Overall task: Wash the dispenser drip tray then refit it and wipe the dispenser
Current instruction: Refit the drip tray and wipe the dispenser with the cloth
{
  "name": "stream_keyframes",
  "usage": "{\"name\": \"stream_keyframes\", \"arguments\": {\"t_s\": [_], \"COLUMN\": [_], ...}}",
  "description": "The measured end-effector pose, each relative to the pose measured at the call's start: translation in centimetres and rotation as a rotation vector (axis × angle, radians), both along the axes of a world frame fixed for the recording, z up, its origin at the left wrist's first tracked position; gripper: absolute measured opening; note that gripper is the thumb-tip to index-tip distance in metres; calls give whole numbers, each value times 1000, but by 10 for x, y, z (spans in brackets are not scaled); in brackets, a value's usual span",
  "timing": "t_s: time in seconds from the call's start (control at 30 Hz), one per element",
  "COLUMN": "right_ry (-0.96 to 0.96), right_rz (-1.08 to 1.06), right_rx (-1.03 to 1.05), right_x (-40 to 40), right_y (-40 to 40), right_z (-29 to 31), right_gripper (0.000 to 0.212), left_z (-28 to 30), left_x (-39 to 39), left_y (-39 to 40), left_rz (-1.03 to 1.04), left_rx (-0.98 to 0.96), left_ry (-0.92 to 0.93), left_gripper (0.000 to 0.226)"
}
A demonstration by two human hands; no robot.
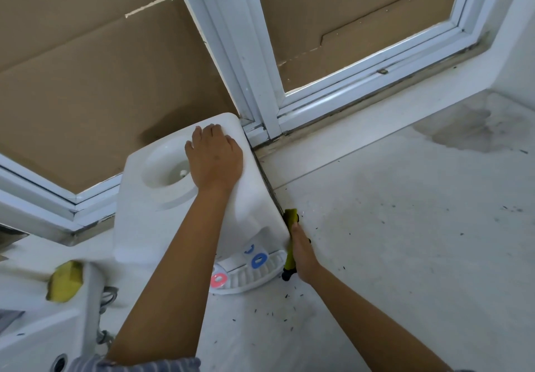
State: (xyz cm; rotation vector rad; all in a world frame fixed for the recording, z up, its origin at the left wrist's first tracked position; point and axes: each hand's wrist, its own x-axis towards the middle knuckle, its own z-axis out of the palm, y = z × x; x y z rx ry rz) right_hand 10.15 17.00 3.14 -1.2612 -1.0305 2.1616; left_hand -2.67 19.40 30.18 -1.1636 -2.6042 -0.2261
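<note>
A white water dispenser (162, 227) stands on the floor by the window corner, seen from above, with a round bottle well in its top. My left hand (215, 157) lies flat on the dispenser's top right corner. My right hand (302, 256) presses a yellow-green cloth (290, 218) against the dispenser's right side, fingers straight along it. The white ribbed drip tray (254, 276) sits fitted at the dispenser's base, below a blue tap (258, 260) and a red tap (218, 280).
A white sink (34, 340) with a yellow sponge (65, 280) on its edge is at the lower left. Cardboard-covered windows (362, 18) in white frames stand behind. The white floor (405, 241) to the right carries dark specks and a damp stain.
</note>
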Motion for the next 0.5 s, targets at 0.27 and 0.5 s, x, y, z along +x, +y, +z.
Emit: {"name": "stream_keyframes", "arguments": {"t_s": [0.27, 0.5], "right_ry": [179, 124], "right_rz": [-164, -193], "right_rx": [335, 49], "right_x": [-6, -5], "right_y": [-32, -26], "right_z": [105, 55], "right_gripper": [69, 48], "left_z": [-1, -2], "left_x": [-3, -4], "left_y": [2, 1], "left_rz": [-1, 0], "left_rx": [1, 3], "left_ry": [17, 32], "left_gripper": [40, 41]}}
